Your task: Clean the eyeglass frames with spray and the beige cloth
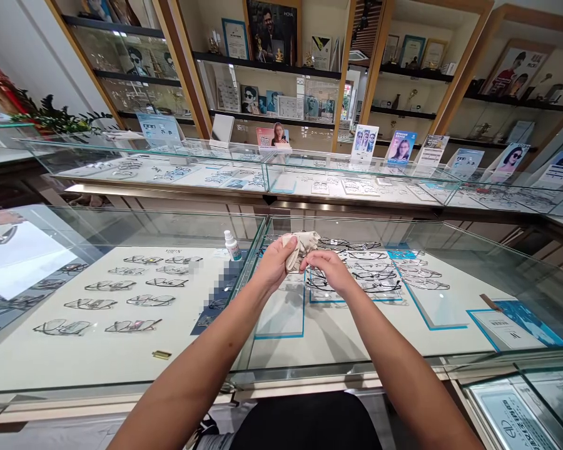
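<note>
Above the glass display case, my left hand (pixel 276 262) is closed round a crumpled beige cloth (pixel 300 247). My right hand (pixel 327 267) is at the cloth's lower right side, its thumb and fingers pinched together on something too small to make out. Part of the cloth is hidden behind my left fingers. Under the glass beyond and to the right of my hands lie rows of dark-framed glasses (pixel 378 275). A small white spray bottle (pixel 232 245) stands to the left of my hands.
More glasses (pixel 110 285) lie in rows in the left part of the case. A gold-coloured piece (pixel 161 354) is near its front edge. Glass edges (pixel 309 374) run along the front. Farther back stand a second glass counter (pixel 244 200) and shelves with framed pictures.
</note>
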Motion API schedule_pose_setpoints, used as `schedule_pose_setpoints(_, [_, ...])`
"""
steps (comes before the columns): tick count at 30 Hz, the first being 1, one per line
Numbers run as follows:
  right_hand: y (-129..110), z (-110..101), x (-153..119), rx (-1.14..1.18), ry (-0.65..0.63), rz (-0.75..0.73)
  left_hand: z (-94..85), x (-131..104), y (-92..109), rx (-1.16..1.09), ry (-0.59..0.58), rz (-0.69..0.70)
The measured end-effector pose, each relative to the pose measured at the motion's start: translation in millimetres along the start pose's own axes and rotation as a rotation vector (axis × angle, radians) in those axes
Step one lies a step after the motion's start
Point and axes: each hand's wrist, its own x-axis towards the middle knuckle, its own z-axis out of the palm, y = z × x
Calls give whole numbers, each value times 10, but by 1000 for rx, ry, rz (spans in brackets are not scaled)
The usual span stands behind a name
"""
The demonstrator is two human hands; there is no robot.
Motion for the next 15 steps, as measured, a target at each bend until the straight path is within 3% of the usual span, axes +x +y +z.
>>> schedule_pose_setpoints(7, [49, 5, -3, 127, 27, 2, 22, -56, 81, 15, -118, -52])
schedule_pose_setpoints(11, [57, 20, 7, 176, 63, 4, 14, -46, 37, 40, -83, -65])
schedule_pose_setpoints(15, [28, 30, 18, 147, 97, -10, 40, -48, -21, 62, -44, 10])
